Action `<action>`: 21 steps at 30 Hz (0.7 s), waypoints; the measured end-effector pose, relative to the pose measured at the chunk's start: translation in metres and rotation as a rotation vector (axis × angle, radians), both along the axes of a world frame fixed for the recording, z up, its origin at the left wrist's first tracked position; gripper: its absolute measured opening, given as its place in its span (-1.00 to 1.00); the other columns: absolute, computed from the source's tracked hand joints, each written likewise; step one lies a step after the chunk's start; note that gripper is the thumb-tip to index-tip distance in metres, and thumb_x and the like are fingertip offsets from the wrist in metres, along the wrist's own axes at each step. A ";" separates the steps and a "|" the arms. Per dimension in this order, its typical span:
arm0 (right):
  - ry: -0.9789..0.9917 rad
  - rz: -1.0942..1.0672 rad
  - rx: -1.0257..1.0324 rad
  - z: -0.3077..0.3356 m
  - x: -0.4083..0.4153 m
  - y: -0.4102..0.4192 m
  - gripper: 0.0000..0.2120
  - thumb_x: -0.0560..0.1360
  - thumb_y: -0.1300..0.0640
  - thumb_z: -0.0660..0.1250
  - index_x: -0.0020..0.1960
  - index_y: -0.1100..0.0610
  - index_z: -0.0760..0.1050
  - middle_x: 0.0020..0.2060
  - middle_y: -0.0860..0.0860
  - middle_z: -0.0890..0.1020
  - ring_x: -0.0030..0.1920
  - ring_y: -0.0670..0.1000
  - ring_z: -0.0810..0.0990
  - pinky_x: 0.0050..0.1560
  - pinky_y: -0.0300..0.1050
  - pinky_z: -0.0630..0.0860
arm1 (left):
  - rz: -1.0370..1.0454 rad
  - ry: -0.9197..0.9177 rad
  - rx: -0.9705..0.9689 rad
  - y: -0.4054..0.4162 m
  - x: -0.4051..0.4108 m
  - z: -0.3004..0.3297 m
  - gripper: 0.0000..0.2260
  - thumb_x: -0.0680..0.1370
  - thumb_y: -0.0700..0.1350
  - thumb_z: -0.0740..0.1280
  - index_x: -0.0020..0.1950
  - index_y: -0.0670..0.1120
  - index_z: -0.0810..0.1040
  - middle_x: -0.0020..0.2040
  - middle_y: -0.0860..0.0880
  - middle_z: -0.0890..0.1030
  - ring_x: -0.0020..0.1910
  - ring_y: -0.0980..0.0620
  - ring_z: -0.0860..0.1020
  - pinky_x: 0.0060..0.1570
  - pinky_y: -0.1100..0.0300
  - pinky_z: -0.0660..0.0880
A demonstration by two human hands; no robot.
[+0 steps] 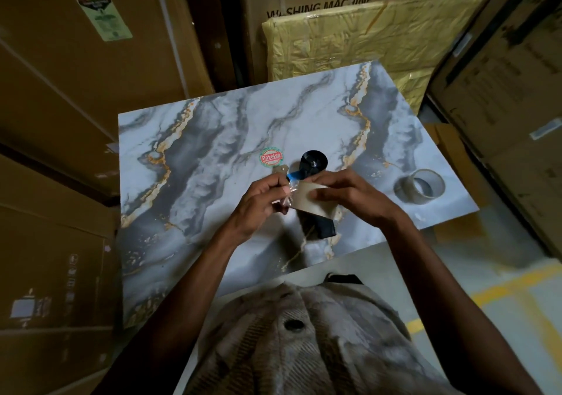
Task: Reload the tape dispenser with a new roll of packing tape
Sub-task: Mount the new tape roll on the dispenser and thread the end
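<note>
Hands (pixel 307 195) around tape dispenser (pixel 313 163)

Tape dispenser (pixel 313 163) middle behind both hands.

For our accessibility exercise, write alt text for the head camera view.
Two hands, left hand and right hand, hold a tape dispenser above a marble-patterned table, with a brown tape roll lying to the right. Cardboard boxes surround the table.

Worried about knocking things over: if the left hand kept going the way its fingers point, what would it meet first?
Probably the right hand: the left hand points across the cardboard tape core held between them, above the tape dispenser. Depth is unclear.
</note>
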State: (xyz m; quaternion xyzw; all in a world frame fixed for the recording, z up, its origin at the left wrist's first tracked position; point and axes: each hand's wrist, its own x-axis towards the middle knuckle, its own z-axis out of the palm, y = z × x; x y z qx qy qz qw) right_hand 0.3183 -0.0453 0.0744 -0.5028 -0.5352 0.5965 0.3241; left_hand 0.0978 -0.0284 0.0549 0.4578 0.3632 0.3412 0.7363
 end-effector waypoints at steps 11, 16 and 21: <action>-0.013 0.119 -0.253 -0.004 0.011 0.018 -0.61 0.43 0.19 0.50 0.24 0.11 0.56 0.06 0.06 0.66 0.05 0.02 0.64 0.01 -0.10 0.49 | 0.004 0.060 0.047 0.017 0.004 -0.002 -0.92 0.52 -0.19 0.26 -0.13 -0.21 0.44 -0.28 -0.13 0.40 -0.31 0.06 0.41 -0.29 0.19 0.47; -0.165 0.182 -0.195 0.001 0.038 0.052 -0.46 0.34 0.12 0.62 0.26 -0.07 0.53 0.21 0.13 0.62 0.23 0.10 0.60 0.17 0.01 0.53 | 0.072 0.312 0.223 0.037 0.017 -0.010 -0.91 0.51 -0.15 0.25 -0.12 -0.16 0.49 -0.22 -0.18 0.49 -0.31 0.05 0.45 -0.27 0.26 0.45; -0.252 0.208 -0.108 0.003 0.056 0.082 -0.30 0.30 0.15 0.66 0.35 -0.09 0.45 0.22 0.00 0.62 0.22 -0.01 0.61 0.17 -0.06 0.60 | 0.229 0.487 0.236 0.061 0.027 -0.022 -0.92 0.48 -0.09 0.31 -0.18 0.04 0.57 -0.22 -0.25 0.61 -0.30 0.01 0.54 -0.25 0.15 0.50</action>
